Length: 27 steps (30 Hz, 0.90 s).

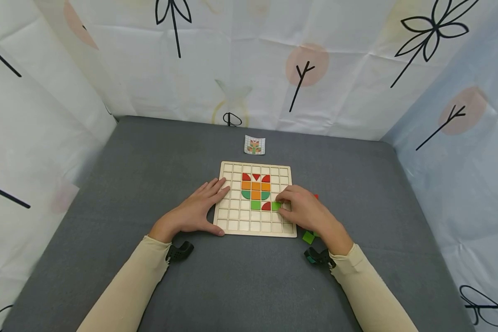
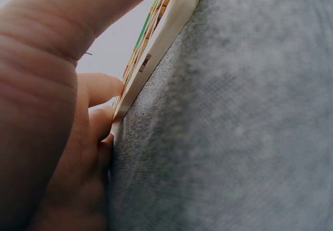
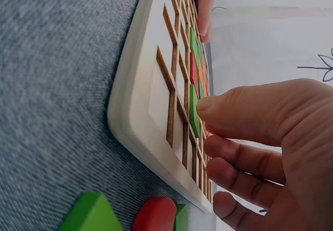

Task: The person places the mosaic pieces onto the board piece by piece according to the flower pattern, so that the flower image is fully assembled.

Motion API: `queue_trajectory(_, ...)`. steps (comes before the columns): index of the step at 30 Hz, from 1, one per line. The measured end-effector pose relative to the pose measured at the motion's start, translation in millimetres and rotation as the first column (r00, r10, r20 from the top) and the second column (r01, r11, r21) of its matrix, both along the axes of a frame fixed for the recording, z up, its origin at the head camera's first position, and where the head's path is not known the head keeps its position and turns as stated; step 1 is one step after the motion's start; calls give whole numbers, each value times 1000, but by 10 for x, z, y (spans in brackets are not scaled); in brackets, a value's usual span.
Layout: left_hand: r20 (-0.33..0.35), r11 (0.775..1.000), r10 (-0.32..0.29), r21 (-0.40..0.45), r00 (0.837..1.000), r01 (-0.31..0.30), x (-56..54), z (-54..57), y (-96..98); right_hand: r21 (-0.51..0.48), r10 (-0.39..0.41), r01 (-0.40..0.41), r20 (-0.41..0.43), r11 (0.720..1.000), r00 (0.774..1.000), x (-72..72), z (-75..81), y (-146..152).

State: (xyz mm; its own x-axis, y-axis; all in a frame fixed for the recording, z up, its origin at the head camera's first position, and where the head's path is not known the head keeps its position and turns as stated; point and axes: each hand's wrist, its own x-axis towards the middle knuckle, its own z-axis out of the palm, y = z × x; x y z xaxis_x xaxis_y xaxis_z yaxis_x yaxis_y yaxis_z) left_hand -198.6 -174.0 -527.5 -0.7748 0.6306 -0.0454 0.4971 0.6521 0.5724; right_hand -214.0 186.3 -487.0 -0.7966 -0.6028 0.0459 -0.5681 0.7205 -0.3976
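Observation:
A pale wooden grid board [image 1: 236, 225] lies on the grey table, with red, orange and green tiles set in its squares. My left hand [image 1: 199, 205] is spread at the board's left side, fingertips on its edge and thumb at the near left corner. At the right of the lowest tile row, the thumb and curled index finger of my right hand [image 1: 307, 207] pinch a light green square tile [image 3: 194, 111]. That tile sits in or right at its square. Beside it lie a red quarter-round tile [image 1: 266, 206] and another light green tile [image 1: 255, 205].
A small pattern card [image 1: 254, 145] lies behind the board. Loose green pieces [image 1: 308, 237] and a red piece [image 3: 154, 214] are on the table by the board's right side, partly hidden by my right hand. Printed cloth [image 1: 249, 69] hangs around the table.

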Motion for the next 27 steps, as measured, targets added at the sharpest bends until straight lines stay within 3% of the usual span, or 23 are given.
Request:
queue_trajectory(7, -1, 1000, -2, -1, 1000, 2, 0, -10, 7, -24, -16, 17, 24, 1000, 1000, 0, 84, 80)
queue_trajectory(19, -11, 1000, -6, -6, 1000, 6, -16, -6, -9, -68, -72, 70, -27, 995, 997, -81, 313, 338)
queue_trajectory(27, -1, 1000, -5, -2, 1000, 5, -14, -20, -5, -70, -118, 116, -28, 991, 993, -113, 372, 509)
